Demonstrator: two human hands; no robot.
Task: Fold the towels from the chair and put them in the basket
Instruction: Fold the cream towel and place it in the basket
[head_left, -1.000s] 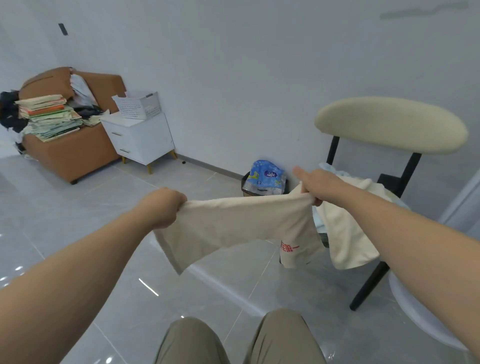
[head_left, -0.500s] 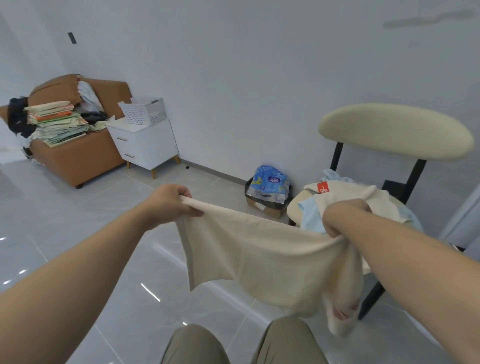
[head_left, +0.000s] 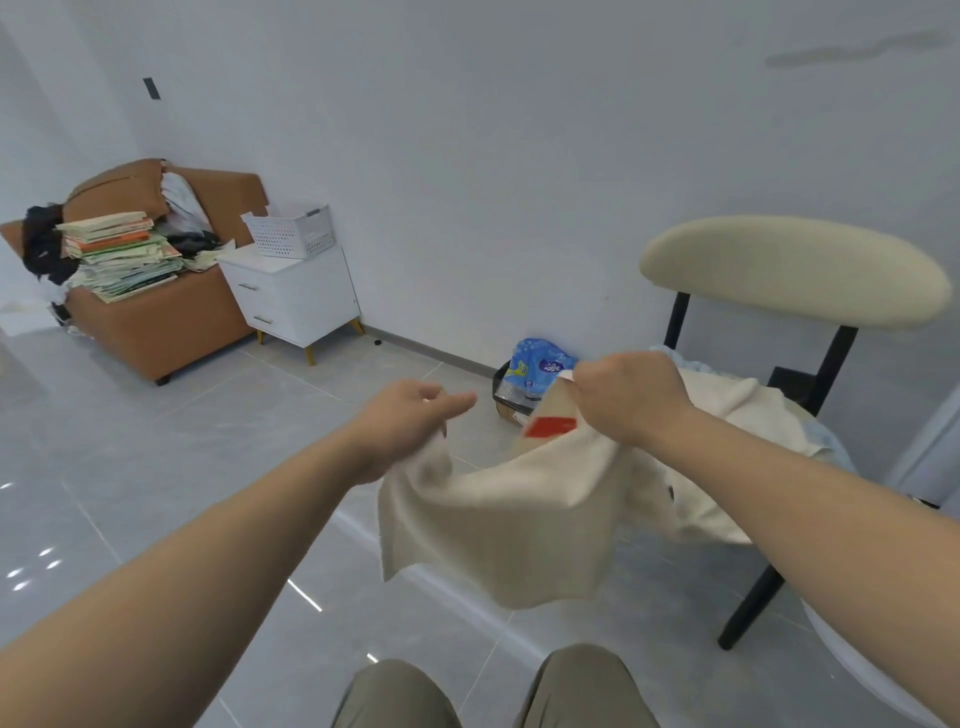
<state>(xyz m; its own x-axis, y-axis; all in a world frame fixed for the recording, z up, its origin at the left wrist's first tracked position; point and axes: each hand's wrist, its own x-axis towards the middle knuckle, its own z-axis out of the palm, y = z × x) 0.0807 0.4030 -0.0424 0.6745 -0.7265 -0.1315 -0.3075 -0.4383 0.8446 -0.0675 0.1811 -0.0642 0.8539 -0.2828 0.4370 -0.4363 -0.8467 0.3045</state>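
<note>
We hold one cream towel (head_left: 498, 519) in the air, just beside the chair (head_left: 795, 270). Right hand (head_left: 628, 397) fists the corner by the red label. Left hand (head_left: 410, 415) pinches the far edge, forefinger sticking out.

Step, as we judge it: first fold, barely begun.

Next: bring corners together, edges matched.

Basket (head_left: 291, 234) sits well apart on the cabinet (head_left: 301, 296). More towels (head_left: 737, 405) lie on the seat.

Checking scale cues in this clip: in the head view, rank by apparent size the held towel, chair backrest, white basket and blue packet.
1. towel, largest, though nearest the camera.
2. chair backrest.
3. white basket and blue packet look about alike; the basket stands farther off, so I leave them unranked.
</note>
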